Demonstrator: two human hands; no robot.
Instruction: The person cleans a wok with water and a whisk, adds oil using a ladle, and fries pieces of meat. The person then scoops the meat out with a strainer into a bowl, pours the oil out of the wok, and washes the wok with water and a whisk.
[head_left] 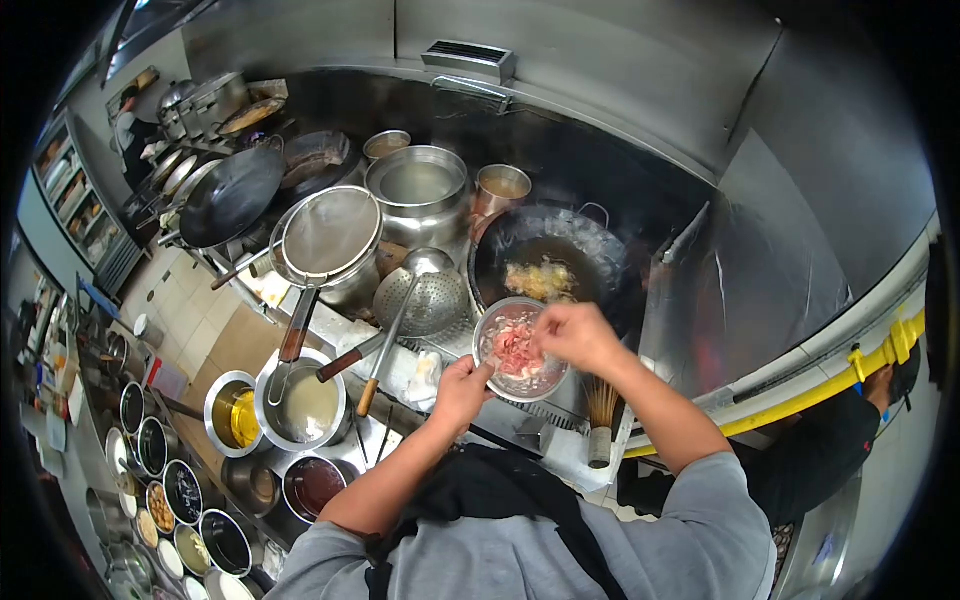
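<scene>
My left hand (463, 392) is closed on the near left rim of a metal bowl (545, 385), held over the stove's front edge. Slices of raw pinkish meat (516, 346) lie in the bowl. Above its right side, my right hand (578, 335) has its fingers pinched together; what is between them is hidden. Just beyond the bowl sits a black wok (497, 255) of dark oil, where golden battered pieces (541, 280) are frying.
A perforated skimmer (425, 300) and a round mesh strainer (332, 232) lie left of the wok. Behind stands a large steel pot (417, 185). A bamboo brush (601, 420) is near my right forearm. Pots of oil (243, 418) and sauce (316, 488) stand left. Other people are at far left and right.
</scene>
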